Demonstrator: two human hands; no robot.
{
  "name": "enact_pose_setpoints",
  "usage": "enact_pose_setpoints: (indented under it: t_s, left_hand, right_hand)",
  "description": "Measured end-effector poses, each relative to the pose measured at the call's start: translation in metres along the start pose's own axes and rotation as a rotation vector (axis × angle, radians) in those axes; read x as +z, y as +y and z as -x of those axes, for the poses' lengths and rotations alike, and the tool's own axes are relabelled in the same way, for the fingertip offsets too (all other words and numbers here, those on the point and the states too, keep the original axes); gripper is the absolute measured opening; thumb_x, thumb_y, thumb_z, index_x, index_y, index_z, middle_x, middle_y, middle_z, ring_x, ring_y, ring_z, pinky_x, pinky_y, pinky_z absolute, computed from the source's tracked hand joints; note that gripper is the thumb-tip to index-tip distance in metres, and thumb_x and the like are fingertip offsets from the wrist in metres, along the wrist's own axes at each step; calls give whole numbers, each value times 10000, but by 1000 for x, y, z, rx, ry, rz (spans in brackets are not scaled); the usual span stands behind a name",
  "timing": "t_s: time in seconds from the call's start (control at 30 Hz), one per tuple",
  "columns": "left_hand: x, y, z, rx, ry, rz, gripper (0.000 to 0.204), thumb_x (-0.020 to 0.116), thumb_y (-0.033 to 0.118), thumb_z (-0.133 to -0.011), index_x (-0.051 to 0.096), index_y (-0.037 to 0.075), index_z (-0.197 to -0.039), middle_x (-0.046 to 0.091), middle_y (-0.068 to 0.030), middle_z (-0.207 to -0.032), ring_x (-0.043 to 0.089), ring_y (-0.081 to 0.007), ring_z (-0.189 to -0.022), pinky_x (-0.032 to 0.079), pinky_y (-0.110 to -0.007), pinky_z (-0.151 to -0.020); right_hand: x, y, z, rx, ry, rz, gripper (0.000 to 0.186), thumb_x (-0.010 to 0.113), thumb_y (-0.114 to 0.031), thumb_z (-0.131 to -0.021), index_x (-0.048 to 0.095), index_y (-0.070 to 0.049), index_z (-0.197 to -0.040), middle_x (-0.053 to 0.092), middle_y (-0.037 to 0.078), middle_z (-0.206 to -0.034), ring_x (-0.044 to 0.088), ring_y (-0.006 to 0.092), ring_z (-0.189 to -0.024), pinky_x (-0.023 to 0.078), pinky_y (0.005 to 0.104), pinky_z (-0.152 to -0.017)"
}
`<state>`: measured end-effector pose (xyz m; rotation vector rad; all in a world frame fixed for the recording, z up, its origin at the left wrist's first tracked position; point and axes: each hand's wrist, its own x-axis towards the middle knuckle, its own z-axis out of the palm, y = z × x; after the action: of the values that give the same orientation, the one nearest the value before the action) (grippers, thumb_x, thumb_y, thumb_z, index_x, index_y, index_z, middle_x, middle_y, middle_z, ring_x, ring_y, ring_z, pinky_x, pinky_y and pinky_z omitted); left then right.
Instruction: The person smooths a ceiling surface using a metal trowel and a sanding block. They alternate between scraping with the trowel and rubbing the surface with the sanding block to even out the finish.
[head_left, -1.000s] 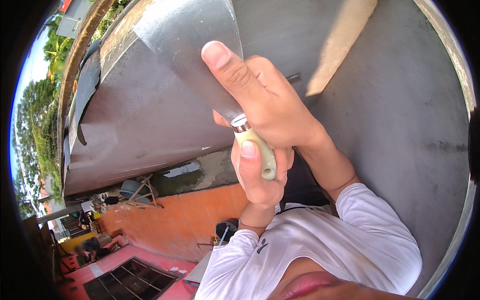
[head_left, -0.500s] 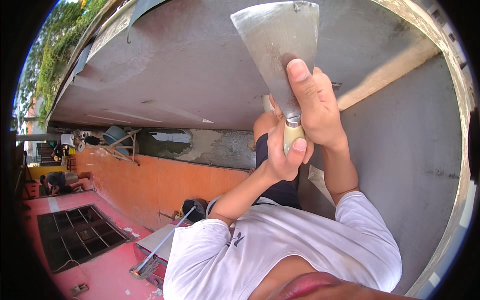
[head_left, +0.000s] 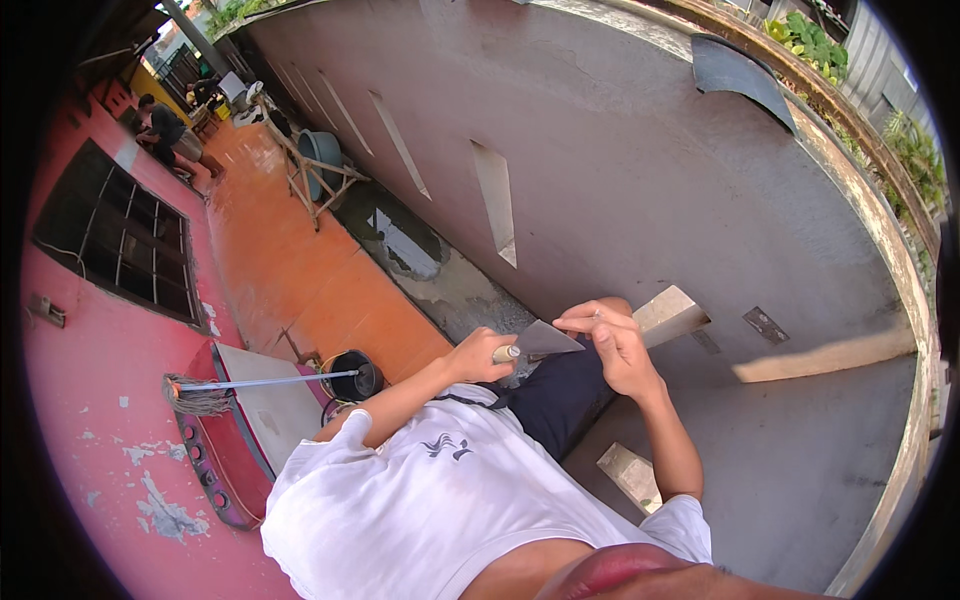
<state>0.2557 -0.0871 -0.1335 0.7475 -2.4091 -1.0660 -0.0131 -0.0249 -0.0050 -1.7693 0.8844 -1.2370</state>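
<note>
My left hand point(head_left: 478, 356) is closed around the pale handle of a putty knife point(head_left: 546, 340), held low in front of my dark shorts. Its wide metal blade points to the right. Fingers stretched out and close together, my right hand point(head_left: 622, 352) is at the blade's far edge. The fingertips seem to meet the blade's corner, though I cannot tell how firmly they touch. Beyond my hands rises a grey plastered wall point(head_left: 600, 150) with slanted slots through it.
Left of me a mop point(head_left: 270, 382) lies across a red-and-white appliance point(head_left: 265, 410), by a black bucket point(head_left: 355, 376). A wet strip point(head_left: 400, 245) runs along the wall beside orange floor point(head_left: 290, 270). Farther off stand a wooden frame point(head_left: 310, 180) with a blue tub point(head_left: 322, 160) and another person point(head_left: 165, 130).
The putty knife has come down from close before me, where both hands held it blade-up. The right hand has left the handle for the blade's edge. The view has turned.
</note>
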Motion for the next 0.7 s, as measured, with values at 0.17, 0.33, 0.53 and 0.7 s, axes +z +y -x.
enact_pose_setpoints:
  t_s: [0.17, 0.33, 0.53, 0.7]
  left_hand:
    - [-3, -130, 50, -290, -137, -275, 324, 683, 327, -797, 716, 72, -994, 718, -201, -829, 699, -378, -762, 549, -472, -706]
    - [33, -290, 164, -1594, -184, -191, 442, 649, 357, -920, 703, 136, -1299, 657, -114, -1379, 652, -273, -1249, 557, -441, -925]
    - [100, -271, 239, -1657, -156, 194, 377, 635, 256, -917, 691, 110, -1259, 699, -115, -1262, 694, -309, -1136, 575, -507, -801]
    - [134, -294, 247, -1577, -268, 317, 356, 629, 226, -907, 683, 92, -1233, 706, -123, -1209, 707, -305, -1082, 577, -492, -767]
  right_hand:
    - [-14, -2, 3, -124, 307, 11, 558, 312, -384, -1126, 670, 33, -1223, 677, 142, -998, 616, 181, -803, 476, 324, -709]
    - [25, 153, 84, 522, 660, 13, 403, 378, -253, -1122, 577, 7, -1358, 673, 64, -995, 582, 122, -782, 472, 265, -699]
    - [196, 335, 355, 1799, 1157, 41, 385, 394, -241, -1086, 619, -3, -1289, 696, 116, -1034, 650, 197, -782, 545, 327, -693]
    - [104, 366, 103, 1591, -23, 756, 339, 517, -224, -992, 704, -27, -1195, 712, 150, -1115, 685, 247, -932, 564, 377, -798]
